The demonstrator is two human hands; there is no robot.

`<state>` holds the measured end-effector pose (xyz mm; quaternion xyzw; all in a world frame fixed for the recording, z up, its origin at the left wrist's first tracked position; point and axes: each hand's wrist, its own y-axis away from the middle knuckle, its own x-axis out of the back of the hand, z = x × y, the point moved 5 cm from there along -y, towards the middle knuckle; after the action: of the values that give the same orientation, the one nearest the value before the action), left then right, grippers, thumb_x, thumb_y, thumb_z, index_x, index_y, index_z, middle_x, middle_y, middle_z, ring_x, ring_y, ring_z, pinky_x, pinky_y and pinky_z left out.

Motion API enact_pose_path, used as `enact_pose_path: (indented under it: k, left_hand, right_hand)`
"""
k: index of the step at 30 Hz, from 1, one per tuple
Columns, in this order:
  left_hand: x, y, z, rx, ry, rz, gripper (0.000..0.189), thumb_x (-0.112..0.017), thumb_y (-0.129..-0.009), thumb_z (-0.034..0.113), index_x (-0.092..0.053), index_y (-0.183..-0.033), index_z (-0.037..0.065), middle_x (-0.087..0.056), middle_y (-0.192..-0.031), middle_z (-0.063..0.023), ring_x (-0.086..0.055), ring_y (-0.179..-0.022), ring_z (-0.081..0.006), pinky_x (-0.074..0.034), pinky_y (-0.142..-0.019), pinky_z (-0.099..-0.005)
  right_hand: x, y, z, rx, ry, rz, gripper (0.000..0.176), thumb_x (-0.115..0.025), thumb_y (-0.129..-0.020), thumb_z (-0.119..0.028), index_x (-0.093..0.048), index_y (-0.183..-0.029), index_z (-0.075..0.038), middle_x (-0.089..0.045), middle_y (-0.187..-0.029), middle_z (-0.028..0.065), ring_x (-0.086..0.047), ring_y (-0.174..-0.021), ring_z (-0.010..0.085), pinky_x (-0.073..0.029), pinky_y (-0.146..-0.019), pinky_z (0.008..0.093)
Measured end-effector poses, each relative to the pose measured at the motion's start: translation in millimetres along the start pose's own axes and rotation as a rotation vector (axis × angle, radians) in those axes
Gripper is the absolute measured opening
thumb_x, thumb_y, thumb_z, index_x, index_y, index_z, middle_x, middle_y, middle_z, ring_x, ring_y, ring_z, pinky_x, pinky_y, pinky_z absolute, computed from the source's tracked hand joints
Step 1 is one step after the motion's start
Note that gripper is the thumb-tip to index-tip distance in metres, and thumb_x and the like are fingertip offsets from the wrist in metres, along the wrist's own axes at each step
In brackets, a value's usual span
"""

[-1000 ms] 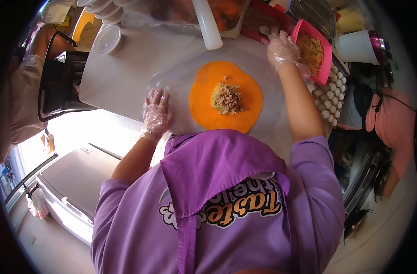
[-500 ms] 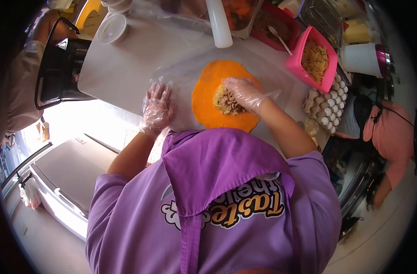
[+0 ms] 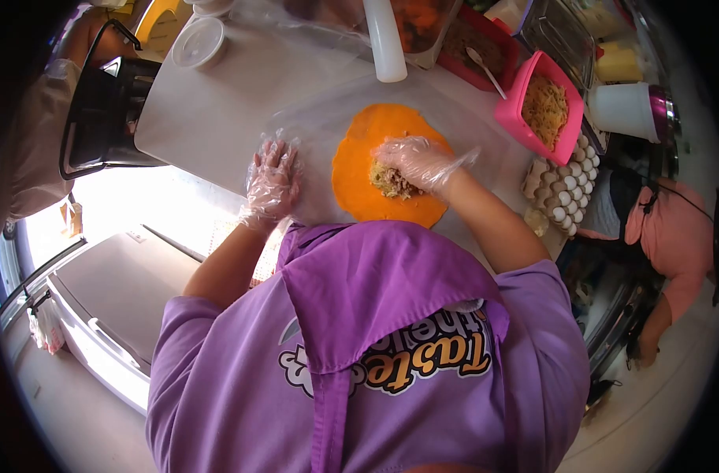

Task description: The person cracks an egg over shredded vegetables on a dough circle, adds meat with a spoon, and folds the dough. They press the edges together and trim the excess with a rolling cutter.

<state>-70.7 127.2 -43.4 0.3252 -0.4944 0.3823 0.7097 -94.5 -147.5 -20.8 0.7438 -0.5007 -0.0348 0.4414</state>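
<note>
Leaning in over the worktop [image 3: 217, 102] in a purple top [image 3: 375, 299], closest to the camera. Laying the left hand [image 3: 273, 177], gloved in thin clear plastic, flat and open with the fingers spread on a clear plastic sheet [image 3: 312, 130] near the front edge of the worktop. Reaching the right hand [image 3: 414, 162], gloved the same way, over the middle of an orange round wrapper [image 3: 359, 150] lying flat on that sheet, just beside the left hand. Curling the right fingers down onto a small heap of brownish filling [image 3: 387, 183] at the wrapper's centre (touching it, though impossible to tell whether pinching any or only pressing).

Sitting farther back and to the right of the wrapper: a tray of white eggs [image 3: 560, 189], then a pink tub [image 3: 517, 94] holding pale shredded filling. Standing beyond the wrapper's far edge: a white squeeze bottle [image 3: 384, 43], with a red tray [image 3: 501, 59] and a spoon in it just to its right. Resting at the far left corner: a white lidded cup [image 3: 198, 39], and beside the worktop's left end a black appliance [image 3: 99, 102]. Working off to the right, well apart: another person in a pink top [image 3: 659, 229].
</note>
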Motion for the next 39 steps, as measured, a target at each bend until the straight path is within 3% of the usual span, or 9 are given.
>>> enact_pose_path:
  k: [4,11,17,23,26,28,31,35,39]
  left_hand:
    - [3.8,-0.3,2.1,0.000,0.013,0.014,0.050,-0.052,-0.088,0.023,-0.043,-0.135,0.013,-0.039,-0.140,-0.0176,-0.030,-0.133,-0.0384,-0.020,-0.109,-0.0523]
    - [0.5,1.1,0.1,-0.012,0.021,0.040,0.048,-0.052,-0.088,0.024,-0.045,-0.134,0.012,-0.040,-0.139,-0.0177,-0.030,-0.133,-0.0386,-0.019,-0.109,-0.0527]
    - [1.1,0.0,0.7,-0.006,-0.007,0.022,0.047,-0.051,-0.088,0.024,-0.045,-0.134,0.012,-0.038,-0.141,-0.0173,-0.029,-0.134,-0.0374,-0.018,-0.110,-0.0524]
    - [1.0,0.0,0.9,-0.003,-0.010,0.003,0.047,-0.051,-0.088,0.023,-0.045,-0.134,0.012,-0.038,-0.141,-0.0167,-0.028,-0.134,-0.0369,-0.018,-0.110,-0.0519]
    - [2.4,-0.5,1.5,0.000,-0.019,-0.028,0.048,-0.051,-0.088,0.024,-0.044,-0.134,0.012,-0.037,-0.142,-0.0169,-0.027,-0.135,-0.0371,-0.018,-0.110,-0.0519]
    - [0.5,-0.8,1.0,-0.004,-0.014,-0.040,0.050,-0.049,-0.088,0.027,-0.042,-0.136,0.012,-0.035,-0.142,-0.0175,-0.025,-0.135,-0.0375,-0.016,-0.111,-0.0520]
    - [-2.5,0.4,-1.5,-0.012,-0.018,-0.040,0.053,-0.048,-0.088,0.029,-0.039,-0.138,0.011,-0.033,-0.144,-0.0182,-0.024,-0.136,-0.0384,-0.014,-0.111,-0.0520]
    - [-3.4,0.6,-0.5,-0.013,-0.027,-0.023,0.054,-0.046,-0.089,0.030,-0.038,-0.139,0.012,-0.031,-0.145,-0.0186,-0.023,-0.136,-0.0391,-0.014,-0.111,-0.0518]
    - [-1.2,2.0,0.7,-0.049,-0.015,0.012,0.053,-0.046,-0.089,0.029,-0.038,-0.139,0.012,-0.031,-0.145,-0.0187,-0.023,-0.136,-0.0392,-0.014,-0.111,-0.0519]
  right_hand:
    - [14.5,5.7,-8.6,-0.012,-0.429,0.119,0.038,-0.053,-0.091,-0.032,-0.062,-0.113,-0.003,-0.060,-0.120,0.0118,-0.055,-0.110,0.0192,-0.041,-0.093,0.0311]
    - [4.9,7.8,-5.6,-0.126,-0.336,-0.003,0.044,-0.055,-0.089,-0.033,-0.059,-0.119,-0.002,-0.060,-0.120,0.0110,-0.056,-0.107,0.0176,-0.041,-0.093,0.0289]
    - [-0.1,19.1,-35.3,-0.039,-0.213,0.087,0.041,-0.047,-0.089,-0.039,-0.062,-0.111,-0.008,-0.065,-0.099,0.0110,-0.061,-0.083,0.0217,-0.047,-0.076,0.0355]
    - [-22.6,18.2,-23.5,-0.165,0.151,-0.221,0.047,-0.045,-0.090,-0.041,-0.058,-0.118,-0.006,-0.059,-0.118,0.0133,-0.055,-0.109,0.0261,-0.043,-0.089,0.0339]
    - [-9.6,28.1,-15.8,0.181,0.191,0.105,0.048,-0.046,-0.092,-0.040,-0.056,-0.121,-0.004,-0.055,-0.126,0.0131,-0.050,-0.118,0.0242,-0.041,-0.096,0.0320]
    - [5.2,46.7,-25.1,0.147,-0.386,0.028,0.035,-0.041,-0.098,-0.025,-0.056,-0.124,-0.007,-0.053,-0.129,0.0149,-0.046,-0.123,0.0212,-0.034,-0.103,0.0290]
    - [20.2,35.4,-0.3,0.122,-0.623,0.131,0.042,-0.046,-0.096,-0.032,-0.052,-0.127,-0.004,-0.049,-0.134,0.0120,-0.048,-0.122,0.0187,-0.036,-0.102,0.0296]
    - [19.2,10.1,23.7,0.223,-0.122,0.362,0.041,-0.046,-0.096,-0.028,-0.050,-0.130,-0.005,-0.049,-0.135,0.0104,-0.050,-0.118,0.0161,-0.039,-0.100,0.0293]
    - [5.1,23.3,18.0,0.152,0.045,0.236,0.042,-0.046,-0.096,-0.027,-0.049,-0.130,-0.004,-0.049,-0.135,0.0097,-0.050,-0.118,0.0142,-0.041,-0.097,0.0282]
